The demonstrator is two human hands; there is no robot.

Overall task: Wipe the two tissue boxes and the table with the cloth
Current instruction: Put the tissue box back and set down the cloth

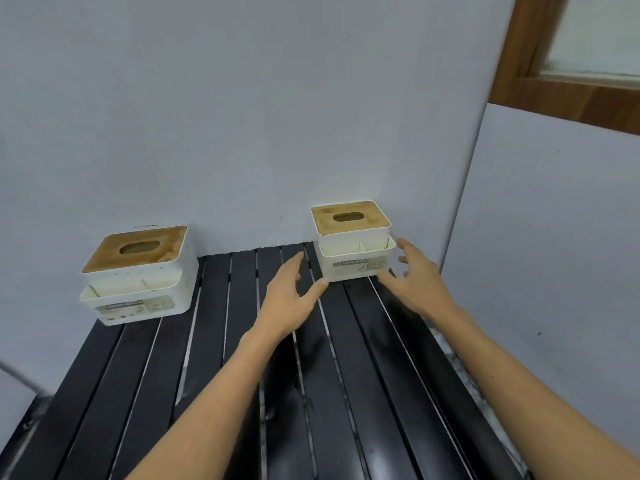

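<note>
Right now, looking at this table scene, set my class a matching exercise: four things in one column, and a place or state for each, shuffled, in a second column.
Things:
1. left tissue box
2. right tissue box
3. left hand
4. right hand

Places or states:
A. open, at the right tissue box's right side
B. stands in the far right corner of the slatted table
C. stands at the table's far left edge
D. open, thumb at the right tissue box's front left corner

Pairs: 1-C, 2-B, 3-D, 4-A

Lighting: even, soft, fairly bright indoor; pale glow at window [595, 32] top right; shadows faint, diffuse; glare: thin sheen on dark table [138, 393] slats; wide-angle bending at edges; slight overall softness, compression smear.
</note>
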